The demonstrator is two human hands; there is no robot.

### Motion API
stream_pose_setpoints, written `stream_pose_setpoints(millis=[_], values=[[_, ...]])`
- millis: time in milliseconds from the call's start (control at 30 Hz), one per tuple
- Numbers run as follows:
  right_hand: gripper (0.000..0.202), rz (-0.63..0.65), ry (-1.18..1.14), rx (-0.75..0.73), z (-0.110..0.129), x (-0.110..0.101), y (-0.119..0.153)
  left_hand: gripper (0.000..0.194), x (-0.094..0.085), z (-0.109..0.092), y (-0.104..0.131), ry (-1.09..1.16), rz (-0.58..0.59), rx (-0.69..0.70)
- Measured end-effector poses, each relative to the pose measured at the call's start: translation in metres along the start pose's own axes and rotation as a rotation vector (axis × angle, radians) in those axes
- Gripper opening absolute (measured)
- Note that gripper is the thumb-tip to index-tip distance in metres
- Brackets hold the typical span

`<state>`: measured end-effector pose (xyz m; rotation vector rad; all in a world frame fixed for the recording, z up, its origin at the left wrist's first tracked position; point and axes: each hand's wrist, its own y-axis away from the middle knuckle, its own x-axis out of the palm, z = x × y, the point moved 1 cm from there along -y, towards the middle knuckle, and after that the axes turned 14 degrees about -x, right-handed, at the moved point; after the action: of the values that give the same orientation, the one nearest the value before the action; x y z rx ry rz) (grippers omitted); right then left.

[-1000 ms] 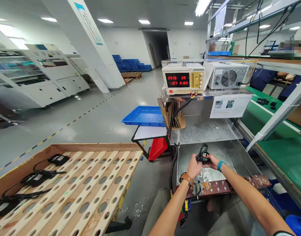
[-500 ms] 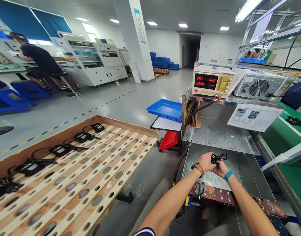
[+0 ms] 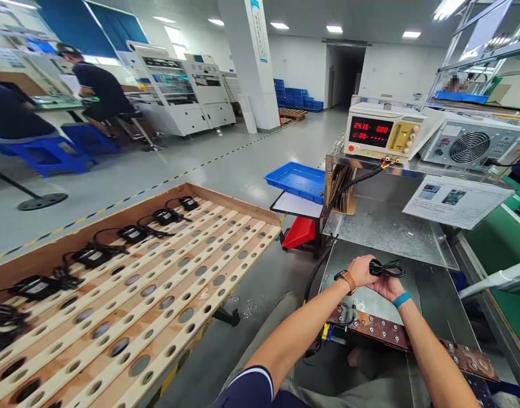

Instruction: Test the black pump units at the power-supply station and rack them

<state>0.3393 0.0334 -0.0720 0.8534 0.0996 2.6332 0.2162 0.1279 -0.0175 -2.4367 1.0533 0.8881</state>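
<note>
bright ceiling panels | floor glare | sharp | wide-angle edge bending

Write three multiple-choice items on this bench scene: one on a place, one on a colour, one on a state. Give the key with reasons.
1. Where does the blue tray sit?
A. left of the power supply, lower down
B. on the wooden rack
C. on the green bench

2. What colour is the band on the right wrist?
A. red
B. teal
C. white

3. How is the black cable held?
A. lying loose on the rack
B. hanging from the supply
C. bundled, gripped by the left hand and right hand

Key: 1 A, the tray rests on a stand left of and below the supply. 2 B, the band reads teal. 3 C, both hands close around the coiled bundle.
</note>
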Motion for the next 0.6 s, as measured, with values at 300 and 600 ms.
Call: stream_pose_setpoints(millis=[300, 600], values=[[0.047, -0.021, -0.112, 0.063, -0.007, 0.002, -0.003, 0.05, -0.004, 0.004, 0.008, 0.094, -0.013, -0.111], [0.055, -0.196, 0.207, 0.036, -0.01, 0.002, -0.005, 0.047, -0.015, 0.004, 0.013, 0.398, -0.156, -0.235]])
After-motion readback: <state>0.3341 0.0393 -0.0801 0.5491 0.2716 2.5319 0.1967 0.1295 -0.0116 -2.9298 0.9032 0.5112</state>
